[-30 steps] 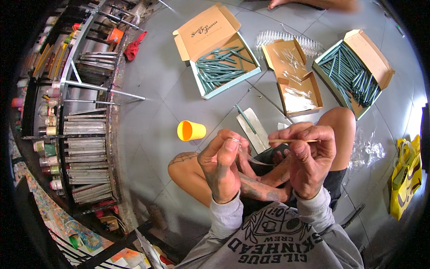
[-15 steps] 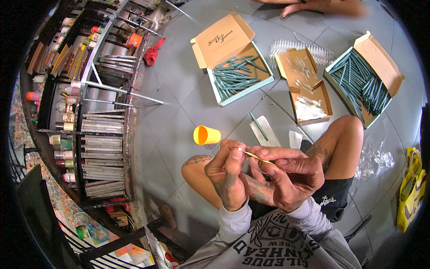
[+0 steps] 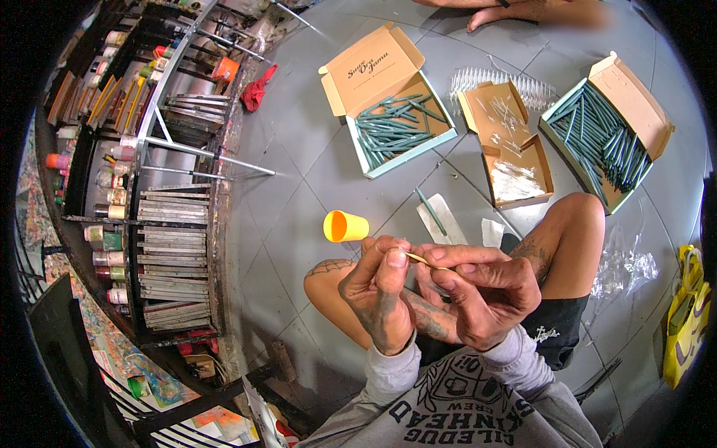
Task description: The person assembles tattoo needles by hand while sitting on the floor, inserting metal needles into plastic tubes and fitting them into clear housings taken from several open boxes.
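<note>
In front of my chest, both hands meet around a thin yellowish strip (image 3: 420, 260). My left hand (image 3: 382, 291) pinches its left end between thumb and fingertips; any small piece at that end is too hidden to make out. My right hand (image 3: 489, 287) grips the strip further along with thumb and fingers, covering its other end. Beyond my hands, a dark green pen-like stick (image 3: 431, 211) lies across a white paper slip (image 3: 450, 231). A yellow cup (image 3: 346, 226) lies on its side to the left.
An open box (image 3: 369, 166) of green sticks, a brown box (image 3: 529, 190) of small clear parts and another green-stick box (image 3: 620, 198) stand ahead. Clear plastic (image 3: 627, 263) and a yellow bag (image 3: 683, 321) lie right. A rack (image 3: 213, 254) stands left. Another person's hand (image 3: 485, 16) shows far ahead.
My right fingers have shifted slightly on the yellowish strip, and less of it shows beyond them. My left hand has moved a little left, still pinching. The boxes have stayed put.
</note>
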`<control>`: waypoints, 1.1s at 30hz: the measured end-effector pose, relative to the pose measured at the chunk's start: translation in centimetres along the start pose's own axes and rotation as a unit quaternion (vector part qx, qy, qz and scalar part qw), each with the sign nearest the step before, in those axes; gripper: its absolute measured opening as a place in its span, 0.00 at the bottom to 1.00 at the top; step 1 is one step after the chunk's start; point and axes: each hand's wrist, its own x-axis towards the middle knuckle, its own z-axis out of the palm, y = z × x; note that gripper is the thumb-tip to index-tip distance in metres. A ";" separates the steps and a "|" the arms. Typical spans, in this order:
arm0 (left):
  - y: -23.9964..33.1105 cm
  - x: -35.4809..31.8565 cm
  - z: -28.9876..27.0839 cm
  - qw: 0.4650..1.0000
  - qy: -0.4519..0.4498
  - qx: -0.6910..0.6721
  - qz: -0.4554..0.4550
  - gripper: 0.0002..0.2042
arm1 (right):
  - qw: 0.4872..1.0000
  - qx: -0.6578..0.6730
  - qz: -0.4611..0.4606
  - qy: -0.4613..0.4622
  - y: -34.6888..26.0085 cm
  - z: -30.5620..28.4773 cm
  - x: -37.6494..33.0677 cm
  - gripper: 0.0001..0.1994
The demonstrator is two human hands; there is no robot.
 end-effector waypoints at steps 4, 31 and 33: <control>-0.4 0.1 -0.1 1.000 0.020 0.009 0.012 0.15 | 1.000 0.001 -0.001 0.009 0.0 0.2 -0.1 0.13; 0.0 0.9 -1.9 0.995 -0.091 0.030 0.039 0.12 | 0.945 -0.188 0.099 -0.250 -1.9 -3.2 4.4 0.09; -0.1 1.3 -2.5 0.983 -0.121 0.095 0.101 0.12 | 0.926 -0.190 0.114 -0.307 -2.4 -3.3 5.6 0.10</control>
